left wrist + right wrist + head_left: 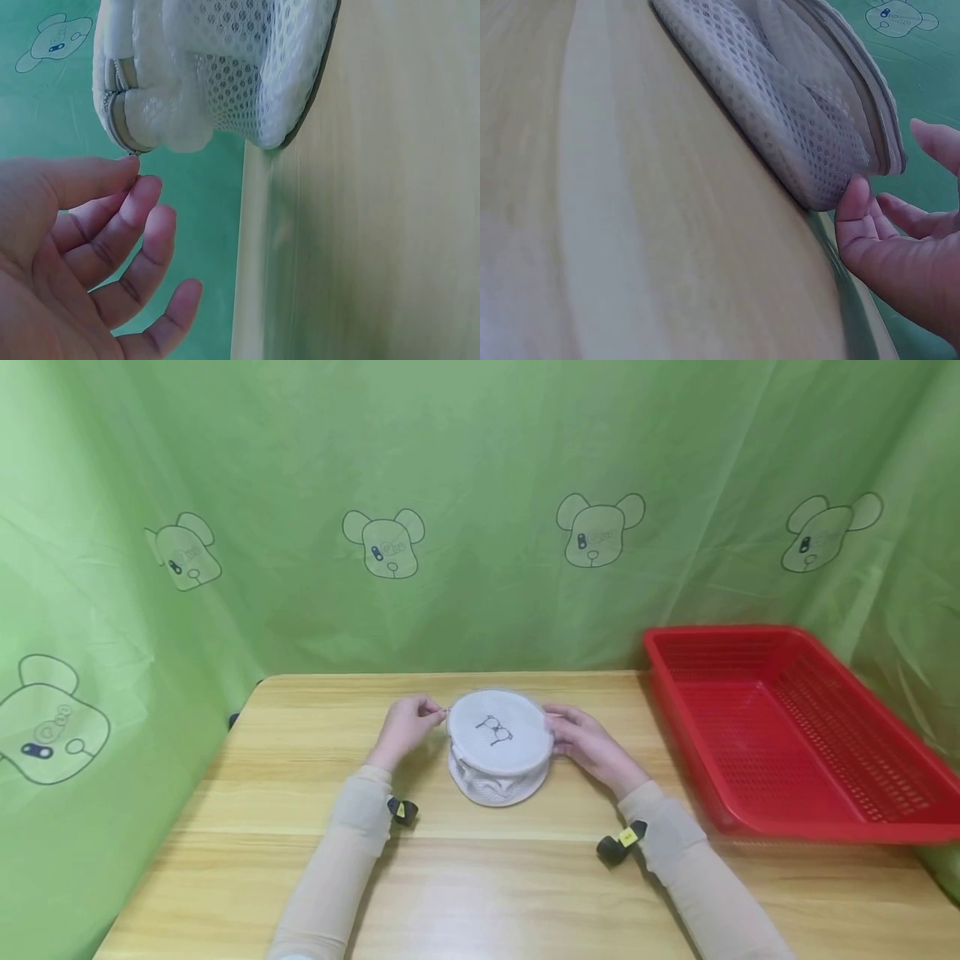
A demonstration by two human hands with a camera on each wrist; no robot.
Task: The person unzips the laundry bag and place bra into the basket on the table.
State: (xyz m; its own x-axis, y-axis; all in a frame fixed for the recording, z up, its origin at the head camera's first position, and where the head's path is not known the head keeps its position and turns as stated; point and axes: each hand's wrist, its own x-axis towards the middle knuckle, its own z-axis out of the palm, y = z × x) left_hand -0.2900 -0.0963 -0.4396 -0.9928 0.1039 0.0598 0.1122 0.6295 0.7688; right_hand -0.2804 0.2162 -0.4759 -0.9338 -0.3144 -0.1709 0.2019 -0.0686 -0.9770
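A round white mesh laundry bag (pixel 498 731) with a zipped rim and a small dark line drawing on its lid stands on the wooden table. Thumb and fingertips of my left hand (pixel 408 727) pinch the zipper pull (pixel 133 154) at the bag's left edge; the other fingers are loosely bent. On the opposite side, my right hand (pixel 588 743) holds the bag by its edge, fingers bent against it. One fingertip meets the mesh side (pixel 810 150) just below the zipper band. The bag's far side is hidden.
A large red plastic basket (pixel 693 752) with slotted walls stands at the right of the wooden table (pixel 465 893). Green curtains (pixel 480 460) printed with bear heads hang behind and beside the table.
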